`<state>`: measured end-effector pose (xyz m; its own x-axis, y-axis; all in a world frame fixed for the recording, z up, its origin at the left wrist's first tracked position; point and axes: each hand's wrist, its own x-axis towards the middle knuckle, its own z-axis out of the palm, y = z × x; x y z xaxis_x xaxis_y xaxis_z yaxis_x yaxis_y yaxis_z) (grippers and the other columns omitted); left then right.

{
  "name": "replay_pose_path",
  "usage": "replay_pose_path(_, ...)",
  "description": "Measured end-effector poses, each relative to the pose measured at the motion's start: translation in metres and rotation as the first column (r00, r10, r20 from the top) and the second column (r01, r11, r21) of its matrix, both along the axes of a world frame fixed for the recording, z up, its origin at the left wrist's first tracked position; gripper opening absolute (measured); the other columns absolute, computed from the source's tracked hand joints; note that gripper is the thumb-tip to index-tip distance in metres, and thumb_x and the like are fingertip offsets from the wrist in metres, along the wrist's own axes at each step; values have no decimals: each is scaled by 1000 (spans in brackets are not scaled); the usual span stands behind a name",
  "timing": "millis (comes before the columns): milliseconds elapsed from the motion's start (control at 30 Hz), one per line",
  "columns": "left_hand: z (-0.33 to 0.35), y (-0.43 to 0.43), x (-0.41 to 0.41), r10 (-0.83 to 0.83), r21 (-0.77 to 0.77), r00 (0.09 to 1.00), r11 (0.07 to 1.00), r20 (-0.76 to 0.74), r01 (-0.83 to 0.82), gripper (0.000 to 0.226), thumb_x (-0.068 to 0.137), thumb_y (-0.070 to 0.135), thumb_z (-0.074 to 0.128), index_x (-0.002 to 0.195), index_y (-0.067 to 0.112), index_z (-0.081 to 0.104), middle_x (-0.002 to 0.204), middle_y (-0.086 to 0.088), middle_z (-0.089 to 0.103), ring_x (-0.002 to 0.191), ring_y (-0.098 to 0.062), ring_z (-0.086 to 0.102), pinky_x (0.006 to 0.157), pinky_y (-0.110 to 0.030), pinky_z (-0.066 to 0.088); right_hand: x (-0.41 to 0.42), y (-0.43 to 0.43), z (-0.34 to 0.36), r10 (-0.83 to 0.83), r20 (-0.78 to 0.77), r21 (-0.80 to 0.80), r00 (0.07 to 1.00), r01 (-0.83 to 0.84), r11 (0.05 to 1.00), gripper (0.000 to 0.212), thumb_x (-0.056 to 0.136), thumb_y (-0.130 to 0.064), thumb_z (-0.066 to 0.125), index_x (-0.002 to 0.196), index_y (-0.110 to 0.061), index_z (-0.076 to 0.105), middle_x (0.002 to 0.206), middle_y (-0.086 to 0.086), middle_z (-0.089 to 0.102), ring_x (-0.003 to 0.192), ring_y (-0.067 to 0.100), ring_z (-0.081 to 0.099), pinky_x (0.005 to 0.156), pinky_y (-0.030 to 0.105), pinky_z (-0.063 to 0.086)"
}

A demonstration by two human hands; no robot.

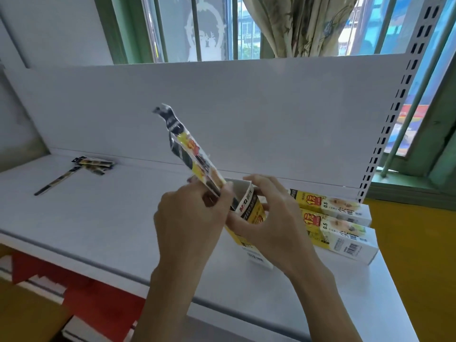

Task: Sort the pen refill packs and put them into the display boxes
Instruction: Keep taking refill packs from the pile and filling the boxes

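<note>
Yellow-black pack bundle (190, 154): held in the air, tilted, top end toward 11 o'clock, bottom end at the mouth of the open display box (249, 208).
Left hand (190, 218): fingers curled round the bundle's lower end, firm grip.
Right hand (274, 218): thumb and fingers wrapped round the open display box, holding it up off the shelf (111, 218), mouth toward 11 o'clock.
Step, my read: feeding the bundle into the box.
Do it well: line the bundle's long axis up with the box opening, keep the packs squared so none catches the rim, slide in, don't jam; right hand shouldn't squeeze the card walls inward.
Risk: an outer pack could fan out or slip from the bundle.
Closed boxes (333, 208): two, lying flat at 3 o'clock of the open one, touching each other.
Loose packs (93, 164): small pile at 10 o'clock, near the back panel (246, 107), well apart from the hands; not yet sorted.
Hidden: the bundle's bottom end is behind the left fingers, so can't tell if it is inside the box yet.
Hidden 2: box interior mostly blocked, contents unknown.
Unclear: pack count in the bundle; print blurred; top of the bundle bent or motion-smeared, can't say which.
</note>
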<state>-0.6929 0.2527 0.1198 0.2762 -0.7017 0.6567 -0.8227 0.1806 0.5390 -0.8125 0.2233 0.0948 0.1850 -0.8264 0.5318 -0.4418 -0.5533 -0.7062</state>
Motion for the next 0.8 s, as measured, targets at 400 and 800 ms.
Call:
replay_pose_path(400, -8, -10, 38, 53, -81, 982, 994, -180, -69, 20, 81, 42, 58, 97, 31, 58, 74, 10, 46, 64, -6, 49, 56, -10, 36, 8, 4, -4, 64, -88, 25, 994, -62, 998, 71, 61, -54, 70, 123, -42, 39, 103, -34, 39, 102, -11, 43, 73, 9, 40)
replay_pose_path(800, -90, -39, -5, -196, 300, 935, 910, -297, 286, 11, 87, 20, 60, 88, 29, 65, 99, 9, 61, 94, -8, 58, 73, -15, 38, -51, -18, -31, -49, -536, 256, 843, 218, 942, 73, 73, -38, 66, 135, -26, 28, 108, -5, 55, 103, 18, 52, 84, 33, 45)
